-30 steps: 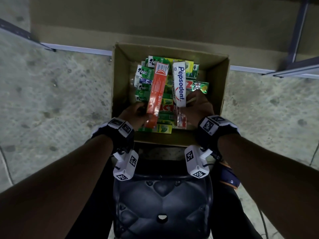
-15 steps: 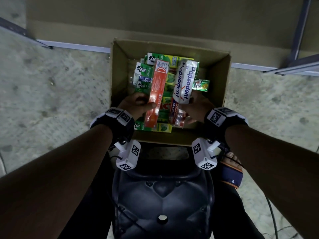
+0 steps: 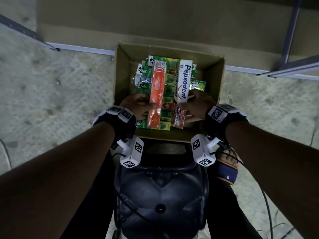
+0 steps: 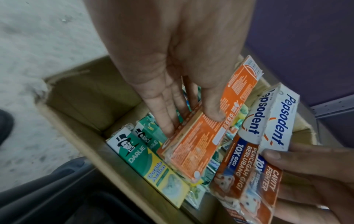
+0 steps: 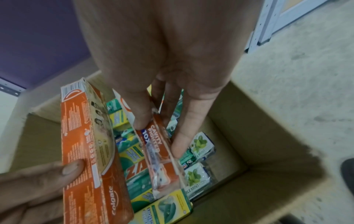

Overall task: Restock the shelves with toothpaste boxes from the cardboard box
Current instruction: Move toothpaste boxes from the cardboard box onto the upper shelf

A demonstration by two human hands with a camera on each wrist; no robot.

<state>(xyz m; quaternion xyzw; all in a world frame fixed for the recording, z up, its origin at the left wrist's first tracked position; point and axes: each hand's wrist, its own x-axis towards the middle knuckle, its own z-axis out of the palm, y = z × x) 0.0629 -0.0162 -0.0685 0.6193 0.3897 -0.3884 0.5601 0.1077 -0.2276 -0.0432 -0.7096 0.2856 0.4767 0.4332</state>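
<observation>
Rough concrete floor surrounds the open carton, which sits below a shelf frame and holds loose toothpaste packs. Over it the left hand pinches the orange pack near its lower end, thumb on the face and fingers behind, while the right hand grips the Pepsodent pack the same way. Both packs look light, stiff and film-wrapped, so probably slippery; a mid-length hold would steady them, and the carton walls stand well clear for lifting straight up.

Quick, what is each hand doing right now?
Left hand: grips the orange Colgate box.
Right hand: grips the white Pepsodent pack.
</observation>
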